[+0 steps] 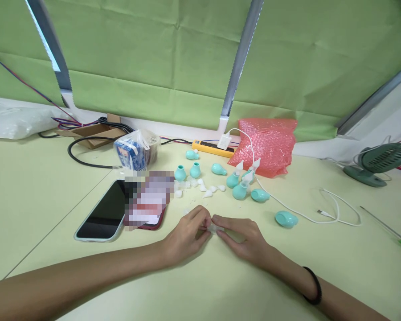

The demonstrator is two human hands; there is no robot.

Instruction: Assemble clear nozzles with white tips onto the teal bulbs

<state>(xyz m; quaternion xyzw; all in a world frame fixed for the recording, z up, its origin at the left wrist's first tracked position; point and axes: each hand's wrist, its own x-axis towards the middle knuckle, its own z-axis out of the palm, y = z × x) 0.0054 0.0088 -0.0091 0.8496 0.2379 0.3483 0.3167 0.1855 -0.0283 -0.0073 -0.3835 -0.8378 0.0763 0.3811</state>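
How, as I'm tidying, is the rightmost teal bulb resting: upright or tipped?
Tipped: the teal bulb lies sideways, stretched lengthwise along the table.

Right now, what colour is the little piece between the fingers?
The little piece is whitish and looks partly see-through; the head view shows it.

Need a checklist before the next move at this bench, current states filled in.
1. Translucent piece held between left hand and right hand: ok.
2. Piece's full shape visible: cannot tell, fingers partly cover it.
3. Loose white pieces in view beyond the hands: ok.
4. All teal bulbs upright: not ok, several lie on their sides.
5. Hands off the white cable: ok.
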